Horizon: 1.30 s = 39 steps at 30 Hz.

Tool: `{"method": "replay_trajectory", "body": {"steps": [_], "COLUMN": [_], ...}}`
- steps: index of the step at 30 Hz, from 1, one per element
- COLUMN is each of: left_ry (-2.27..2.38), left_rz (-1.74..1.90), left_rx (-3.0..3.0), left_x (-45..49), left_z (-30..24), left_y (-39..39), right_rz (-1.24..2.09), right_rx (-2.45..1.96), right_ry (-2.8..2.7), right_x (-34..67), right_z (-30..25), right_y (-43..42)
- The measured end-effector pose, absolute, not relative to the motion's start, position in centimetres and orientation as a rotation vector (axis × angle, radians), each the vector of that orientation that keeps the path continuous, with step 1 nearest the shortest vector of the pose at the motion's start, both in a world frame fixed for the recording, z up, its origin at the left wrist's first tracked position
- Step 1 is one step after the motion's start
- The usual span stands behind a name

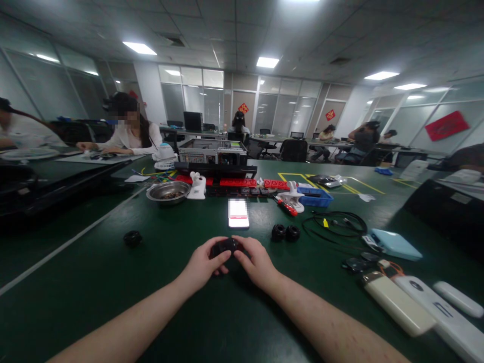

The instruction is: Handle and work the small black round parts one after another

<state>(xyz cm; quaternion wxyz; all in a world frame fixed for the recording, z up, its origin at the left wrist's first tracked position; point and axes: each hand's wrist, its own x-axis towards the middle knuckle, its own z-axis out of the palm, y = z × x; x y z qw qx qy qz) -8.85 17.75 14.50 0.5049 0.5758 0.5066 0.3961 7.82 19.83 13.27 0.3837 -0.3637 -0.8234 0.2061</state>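
My left hand (pixel 202 264) and my right hand (pixel 257 262) meet over the green table (pixel 94 282), both closed round a small black round part (pixel 226 246) held between the fingertips. Just beyond them lies a white phone (pixel 238 213), screen up. Two more black round parts (pixel 285 232) sit side by side to the right of the phone. A single black part (pixel 132 238) lies to the left, apart from my hands.
A metal bowl (pixel 168 191), red strips (pixel 242 182), a blue tray (pixel 315 196) and an open computer case (pixel 214 151) stand farther back. Black cables (pixel 335 224), a light blue box (pixel 395 244) and white power banks (pixel 416 302) lie at the right. People work at other tables.
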Motion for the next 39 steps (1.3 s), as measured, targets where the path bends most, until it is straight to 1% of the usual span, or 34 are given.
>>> {"method": "replay_trajectory", "body": {"steps": [2, 4, 8, 10, 13, 16, 19, 22, 25, 27, 30, 34, 36, 39], "left_ry": [1.213, 1.219, 1.329, 1.374, 1.406, 1.418, 1.325, 1.2, 1.177, 1.211, 1.314, 1.368, 1.364, 1.378], "left_rz": [0.963, 0.995, 1.029, 1.002, 0.959, 0.97, 1.0, 0.951, 0.938, 0.983, 1.029, 0.915, 0.898, 0.949], "left_rx": [1.358, 1.395, 1.732, 1.91, 2.003, 1.909, 1.654, 1.379, 1.284, 1.35, 1.648, 2.03, 2.06, 1.937], "left_x": [-8.9, -9.0, -9.6, -9.8, -9.8, -9.7, -9.6, -9.5, -9.5, -9.6, -9.8, -9.9, -9.9, -9.8], "left_z": [14.5, 14.6, 15.2, 15.3, 15.1, 14.8, 14.4, 14.2, 14.2, 14.5, 15.0, 15.5, 15.5, 15.0], "left_y": [17.9, 17.9, 17.5, 17.4, 17.4, 17.5, 17.8, 18.2, 18.5, 18.4, 17.9, 17.2, 17.1, 17.3], "right_rz": [0.557, 0.663, 0.902, 0.961, 0.999, 0.951, 0.812, 0.69, 0.657, 0.689, 0.736, 0.61, 0.596, 0.678], "right_rx": [-0.916, -0.946, -0.97, -0.971, -1.003, -0.999, -0.967, -0.933, -0.936, -0.96, -1.011, -1.05, -1.051, -1.003], "right_ry": [-2.094, -2.007, -1.851, -1.862, -1.886, -1.913, -1.981, -2.069, -2.112, -2.09, -2.006, -2.073, -2.11, -2.092], "right_x": [7.8, 7.7, 7.4, 7.4, 7.4, 7.4, 7.5, 7.6, 7.6, 7.6, 7.5, 7.5, 7.5, 7.5], "right_z": [13.2, 13.0, 12.4, 12.1, 12.0, 12.3, 12.7, 12.8, 12.7, 12.6, 12.5, 12.5, 12.5, 12.7], "right_y": [19.9, 20.1, 20.7, 20.9, 20.9, 20.6, 20.3, 20.2, 20.2, 20.2, 20.4, 20.6, 20.6, 20.4]}}
